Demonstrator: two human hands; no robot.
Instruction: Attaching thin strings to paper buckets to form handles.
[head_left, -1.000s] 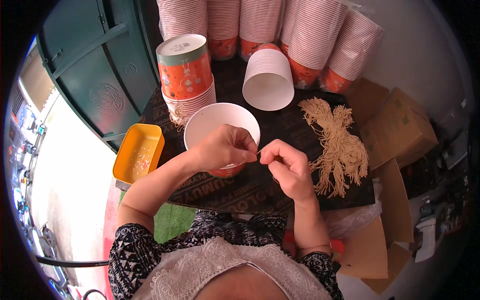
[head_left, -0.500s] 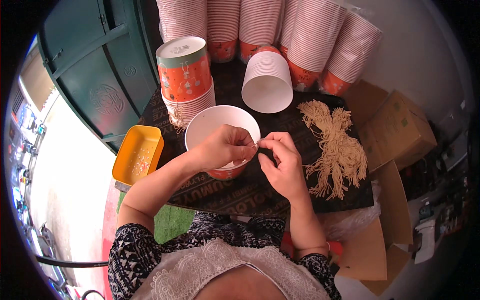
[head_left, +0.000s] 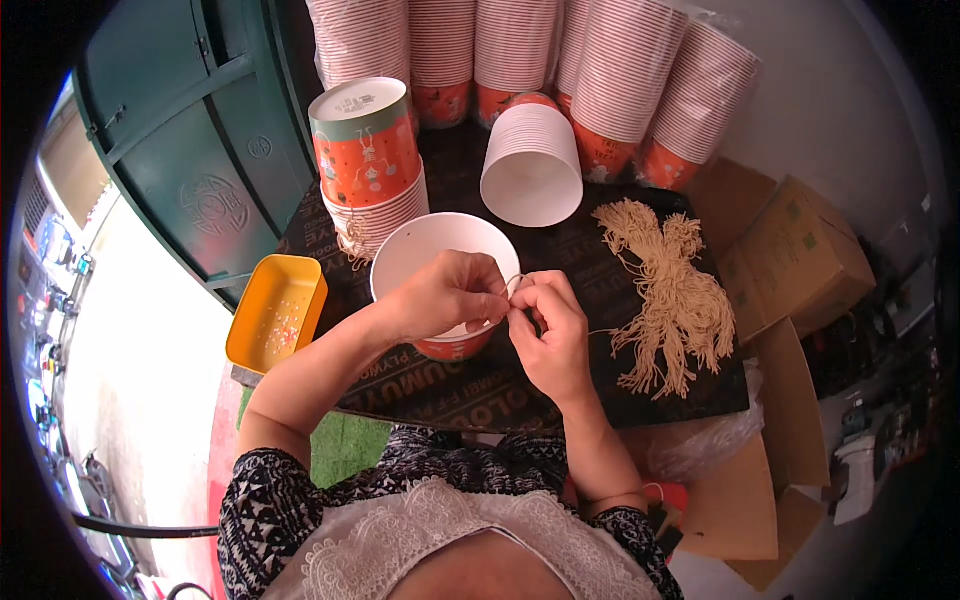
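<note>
An open paper bucket (head_left: pixel 425 245), white inside and orange outside, stands upright near the table's front. Over its right rim, my left hand (head_left: pixel 445 295) is closed in a pinch on a thin string (head_left: pixel 517 282). My right hand (head_left: pixel 552 335) also pinches the string, just right of the bucket, and a small pale loop bends up between the fingertips. The string's ends are too fine to follow. A bundle of beige strings (head_left: pixel 675 300) lies to the right of my right hand.
Nested buckets (head_left: pixel 365 160) stand upside down at the back left, strings hanging at their side. Another nested stack (head_left: pixel 530 165) lies on its side. Tall bagged stacks (head_left: pixel 630 70) line the back. A yellow tray (head_left: pixel 312 308) holds small bits. Cardboard boxes (head_left: pixel 800 250) sit at right.
My right hand has shifted slightly left and down, its fingers drawing closer to my left fingertips. The string now shows as a small curved loop. The bucket stays in place.
</note>
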